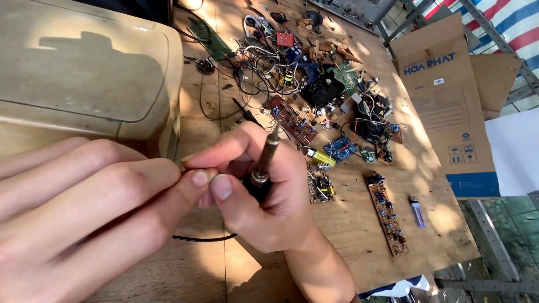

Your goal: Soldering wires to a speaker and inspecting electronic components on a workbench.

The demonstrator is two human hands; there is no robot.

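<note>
Plywood bench point(359, 224), hands pinching soldering iron point(268, 154)

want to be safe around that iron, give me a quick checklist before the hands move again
1. Right hand has a firm hold on the dark metal-tipped soldering iron: ok, fingers wrap its handle.
2. Iron tip clear of skin: ok, it points up and away from both hands.
3. Left hand fingertips away from the hot end: cannot tell, they sit close by the iron's collar.
4. Thin black cord free of snags: cannot tell, it runs under the hands.
5. Long brown circuit board and purple lighter out of the way: ok, both lie apart on the plywood table.
</note>
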